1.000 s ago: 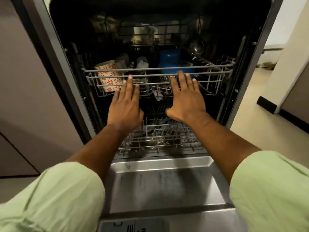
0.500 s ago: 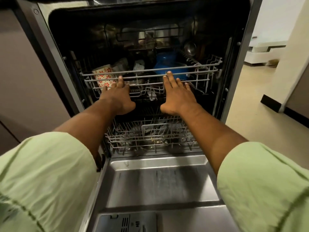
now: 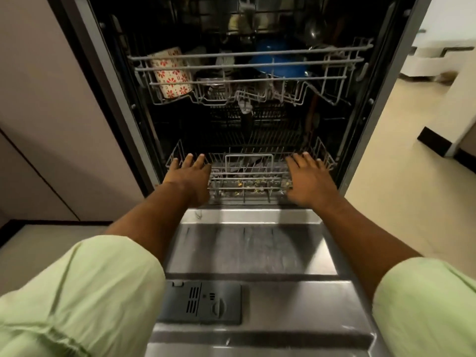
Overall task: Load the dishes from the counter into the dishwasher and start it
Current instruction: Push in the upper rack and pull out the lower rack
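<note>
The lower rack of grey coated wire sits at the bottom of the open dishwasher, pushed well inside the tub, with its front rail just above the hinge of the lowered door. What it holds is too dark and blurred to name. The rack looks stiff and fairly light, and it probably slides in and out rather than lifting. The front rail, taken near both corners, seems the best place to hold it so that it runs straight without twisting.

The left hand lies palm down on the rail's left end and the right hand on its right end. The fingers of both are straight and spread, pressing rather than curling round the wire, and both arms reach forward, almost fully stretched.

Above, the upper rack carries a patterned cup on its left side and a blue bowl toward the right; both may be breakable. Pale green sleeves fill the lower corners.
</note>
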`<state>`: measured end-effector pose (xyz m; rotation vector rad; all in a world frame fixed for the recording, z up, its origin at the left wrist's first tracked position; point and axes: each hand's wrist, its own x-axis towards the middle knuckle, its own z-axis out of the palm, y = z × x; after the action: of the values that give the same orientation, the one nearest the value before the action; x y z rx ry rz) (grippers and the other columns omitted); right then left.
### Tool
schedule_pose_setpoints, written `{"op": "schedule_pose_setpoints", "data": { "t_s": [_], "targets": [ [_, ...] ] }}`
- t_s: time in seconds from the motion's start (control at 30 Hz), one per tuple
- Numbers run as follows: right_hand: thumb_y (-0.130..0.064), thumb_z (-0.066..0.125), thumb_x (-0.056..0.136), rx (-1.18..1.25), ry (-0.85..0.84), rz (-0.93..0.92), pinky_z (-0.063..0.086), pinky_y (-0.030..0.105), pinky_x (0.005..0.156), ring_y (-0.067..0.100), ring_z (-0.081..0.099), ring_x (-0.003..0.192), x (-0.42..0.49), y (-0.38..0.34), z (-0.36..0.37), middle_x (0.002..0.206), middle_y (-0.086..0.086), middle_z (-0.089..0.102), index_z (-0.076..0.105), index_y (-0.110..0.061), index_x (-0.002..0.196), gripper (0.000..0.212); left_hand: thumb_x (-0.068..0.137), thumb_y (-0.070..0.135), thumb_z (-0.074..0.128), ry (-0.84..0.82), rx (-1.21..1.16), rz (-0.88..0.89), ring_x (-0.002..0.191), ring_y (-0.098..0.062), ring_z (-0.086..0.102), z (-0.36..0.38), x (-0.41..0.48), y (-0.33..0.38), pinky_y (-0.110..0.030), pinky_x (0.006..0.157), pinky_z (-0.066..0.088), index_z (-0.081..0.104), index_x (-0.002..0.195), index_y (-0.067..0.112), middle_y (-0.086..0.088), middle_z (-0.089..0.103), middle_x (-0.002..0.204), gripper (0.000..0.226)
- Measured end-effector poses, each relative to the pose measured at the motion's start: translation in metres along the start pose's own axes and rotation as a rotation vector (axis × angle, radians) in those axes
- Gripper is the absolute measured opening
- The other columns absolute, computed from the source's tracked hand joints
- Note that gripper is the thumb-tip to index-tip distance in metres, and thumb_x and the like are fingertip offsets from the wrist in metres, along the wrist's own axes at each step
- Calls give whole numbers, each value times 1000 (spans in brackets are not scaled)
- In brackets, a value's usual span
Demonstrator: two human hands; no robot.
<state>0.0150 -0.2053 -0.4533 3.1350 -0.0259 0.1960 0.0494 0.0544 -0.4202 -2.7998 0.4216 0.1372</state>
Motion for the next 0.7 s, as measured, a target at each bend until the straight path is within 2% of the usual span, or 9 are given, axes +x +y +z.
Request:
{"op": "schedule_pose_setpoints", "data": {
  "t_s": [0.3,0.5,0.6,0.7],
  "targets": [
    [-40,59,90,-29,-202,103,8,43,122,27,-2,151,0,10,38,165,6,0,2,-15,157,91,99,38,45,-14,-54,45,152,-30,-11,49,25,11,-50,122,0,-9,158,13,-10,-17,164,83],
    [-34,61,90,7,-207,108,8,42,123,25,-5,151,28,1,49,165,5,-6,-4,-14,157,96,101,45,40,-16,-103,33,151,-30,-13,67,46,-1,-49,122,-2,-13,156,11,-12,-19,163,84],
    [-33,61,89,12,-204,138,8,41,123,25,-5,151,40,2,54,165,5,-6,-4,-14,157,96,97,57,45,-18,-102,34,151,-31,-13,67,62,-10,-50,121,-2,-14,156,11,-12,-19,164,96],
    [-33,64,86,24,-232,173,9,41,123,26,-4,151,50,1,58,165,5,-5,-3,-14,157,99,96,55,48,-26,-111,50,152,-31,-11,68,78,-15,-52,121,0,-12,157,11,-11,-15,165,96]
  ]
}}
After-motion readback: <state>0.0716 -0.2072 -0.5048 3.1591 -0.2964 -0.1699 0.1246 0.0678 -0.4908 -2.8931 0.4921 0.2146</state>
